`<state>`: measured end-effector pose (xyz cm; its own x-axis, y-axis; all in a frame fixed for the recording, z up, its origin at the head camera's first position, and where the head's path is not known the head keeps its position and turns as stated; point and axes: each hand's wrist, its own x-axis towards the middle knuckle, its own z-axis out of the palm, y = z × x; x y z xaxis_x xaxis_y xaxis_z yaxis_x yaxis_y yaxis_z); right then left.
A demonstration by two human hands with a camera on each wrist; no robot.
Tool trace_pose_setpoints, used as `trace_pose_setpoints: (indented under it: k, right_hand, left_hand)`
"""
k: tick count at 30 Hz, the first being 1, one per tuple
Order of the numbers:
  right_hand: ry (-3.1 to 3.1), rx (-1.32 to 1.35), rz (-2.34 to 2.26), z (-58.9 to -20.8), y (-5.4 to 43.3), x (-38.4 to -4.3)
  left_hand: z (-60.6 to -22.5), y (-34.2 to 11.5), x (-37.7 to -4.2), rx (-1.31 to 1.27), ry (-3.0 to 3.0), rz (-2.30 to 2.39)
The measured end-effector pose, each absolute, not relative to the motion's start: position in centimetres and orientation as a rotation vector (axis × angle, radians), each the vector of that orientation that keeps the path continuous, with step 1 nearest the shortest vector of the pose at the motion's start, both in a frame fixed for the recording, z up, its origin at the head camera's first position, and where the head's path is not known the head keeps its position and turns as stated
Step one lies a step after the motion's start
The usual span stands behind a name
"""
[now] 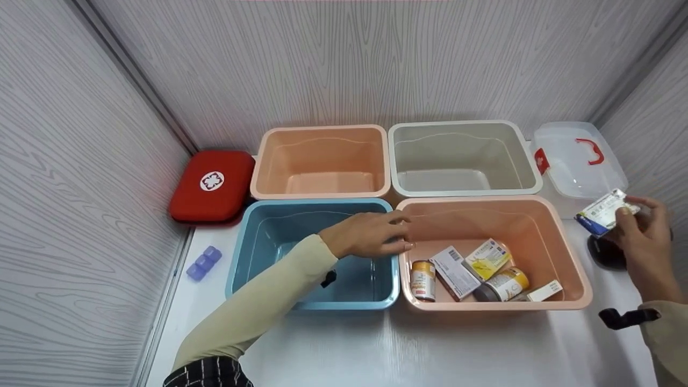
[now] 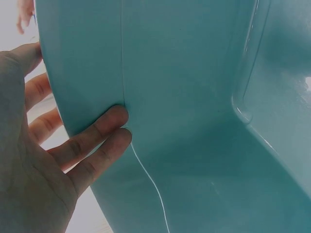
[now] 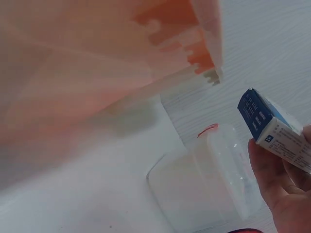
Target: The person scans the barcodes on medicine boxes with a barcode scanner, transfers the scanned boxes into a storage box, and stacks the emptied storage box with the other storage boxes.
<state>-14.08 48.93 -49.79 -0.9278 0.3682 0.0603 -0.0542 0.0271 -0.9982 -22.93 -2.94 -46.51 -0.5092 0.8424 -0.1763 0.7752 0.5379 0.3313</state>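
My right hand point(image 1: 647, 247) pinches a small white and blue medicine box point(image 1: 602, 212) between thumb and fingers, to the right of the front peach bin point(image 1: 578, 263). Its blue end and printed side show in the right wrist view. Over the rim where the blue bin point(image 1: 235, 269) meets that peach bin, my left hand point(image 1: 368, 234) has its fingers loosely extended, holding nothing. Inside the peach bin lie a small bottle point(image 1: 423, 280), a white box point(image 1: 456, 272), a yellow and white box point(image 1: 488, 259), a dark-based bottle point(image 1: 505, 285) and a small white box point(image 1: 545, 291).
Behind are another peach bin point(image 1: 320, 192) and a grey-white bin point(image 1: 467, 192). A red first-aid case point(image 1: 212, 185) and purple pill organizer point(image 1: 204, 263) lie left. A clear lidded box point(image 1: 575, 161) stands right, near a dark rounded object point(image 1: 603, 252) partly behind my right hand.
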Motion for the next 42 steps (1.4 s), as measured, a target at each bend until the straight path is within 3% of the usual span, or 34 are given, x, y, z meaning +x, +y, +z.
trace_pose_setpoints:
  k: [4,13,23,31,42]
  right_hand:
    - [-2.043,-0.386,1.953,-51.5,48.5,-13.5]
    - [-1.511,-0.508,2.388,-54.9,47.7,-12.8]
    - [-1.386,-0.719,2.438,-56.2,47.8,-12.9]
    - [-1.538,-0.565,2.301,-53.3,48.3,-13.9]
    - [-1.924,-0.299,2.130,-45.1,47.6,-17.9]
  left_hand:
    - [-46.6,-3.0,-23.0,1.338,2.469,0.301]
    - [-46.5,-3.0,-22.9,1.388,2.475,0.281]
    - [-46.5,-3.0,-22.9,1.367,2.468,0.314]
    - [-46.4,-3.0,-22.9,1.344,2.467,0.319]
    - [-46.4,-3.0,-22.9,1.366,2.464,0.270]
